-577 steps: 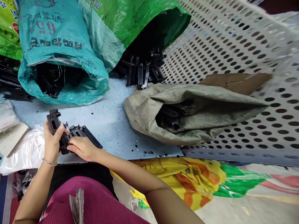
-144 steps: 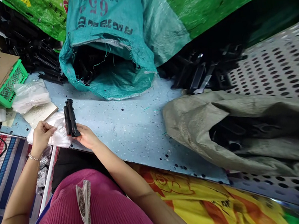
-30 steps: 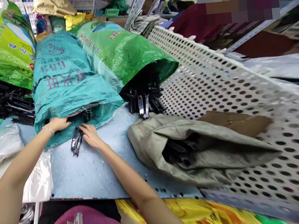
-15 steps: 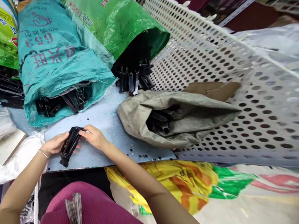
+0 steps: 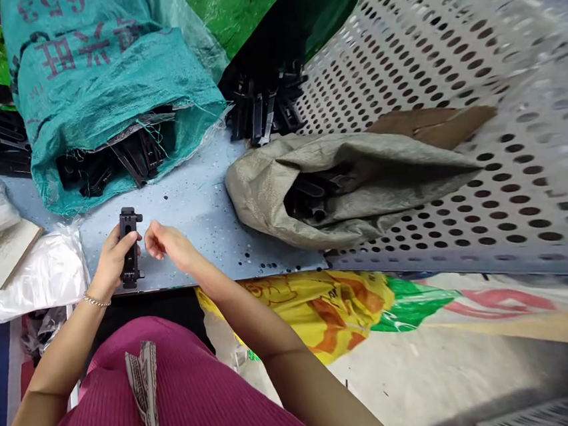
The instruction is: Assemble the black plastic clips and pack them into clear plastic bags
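In my left hand [image 5: 112, 257] is a long black plastic bracket-like part [image 5: 130, 261], held nearly upright with the thumb across its front. Just to the right of it, apart from the part, my right hand [image 5: 170, 244] has its fingers curled in; whether anything small is between them cannot be made out. Both hands are over the light blue tabletop [image 5: 193, 211] near its front edge. Beyond them a teal woven sack [image 5: 116, 88] lies with its mouth towards me, similar black parts [image 5: 138, 159] showing inside.
To the right lies a grey sack [image 5: 255, 182] with dark parts inside, against a white perforated panel [image 5: 430, 58]. A green sack [image 5: 253, 1] spills black parts [image 5: 259, 111]. Clear plastic bags [image 5: 43, 276] and a flat board [image 5: 4, 256] are at the left. Below hangs a yellow bag [image 5: 318, 310].
My right hand has let go of the black part and curled its fingers. The left hand has turned the part from slanted to nearly upright. The view has tipped downward.
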`<state>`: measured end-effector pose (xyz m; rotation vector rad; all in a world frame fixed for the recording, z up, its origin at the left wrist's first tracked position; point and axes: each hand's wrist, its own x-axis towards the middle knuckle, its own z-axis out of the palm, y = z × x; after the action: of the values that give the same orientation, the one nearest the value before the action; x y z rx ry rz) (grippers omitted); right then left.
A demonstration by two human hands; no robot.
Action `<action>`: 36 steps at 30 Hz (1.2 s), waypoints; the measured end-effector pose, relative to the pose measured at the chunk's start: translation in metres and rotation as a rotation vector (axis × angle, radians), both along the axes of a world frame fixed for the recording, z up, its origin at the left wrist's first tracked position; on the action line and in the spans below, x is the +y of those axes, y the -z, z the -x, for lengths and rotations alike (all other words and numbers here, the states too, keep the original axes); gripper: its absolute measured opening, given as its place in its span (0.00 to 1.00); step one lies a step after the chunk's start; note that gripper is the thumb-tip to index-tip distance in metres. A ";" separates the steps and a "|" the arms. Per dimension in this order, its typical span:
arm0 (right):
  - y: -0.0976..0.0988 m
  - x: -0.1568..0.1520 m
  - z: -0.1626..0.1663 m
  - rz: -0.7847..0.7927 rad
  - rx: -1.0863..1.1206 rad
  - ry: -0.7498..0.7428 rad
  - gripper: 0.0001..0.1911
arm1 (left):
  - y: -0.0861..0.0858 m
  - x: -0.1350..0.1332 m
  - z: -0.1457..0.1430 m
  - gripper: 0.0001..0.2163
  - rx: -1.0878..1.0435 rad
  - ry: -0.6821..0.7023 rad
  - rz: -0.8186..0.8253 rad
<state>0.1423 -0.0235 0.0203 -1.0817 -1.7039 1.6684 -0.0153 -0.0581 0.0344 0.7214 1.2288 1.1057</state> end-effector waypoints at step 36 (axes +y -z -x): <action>-0.012 0.061 0.016 -0.649 -0.346 0.183 0.26 | -0.003 0.015 0.002 0.19 -0.199 -0.106 -0.001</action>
<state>0.1259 0.0379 0.0326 -1.1820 -2.0732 0.7434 -0.0170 -0.0428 0.0371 0.5370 1.1064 1.2344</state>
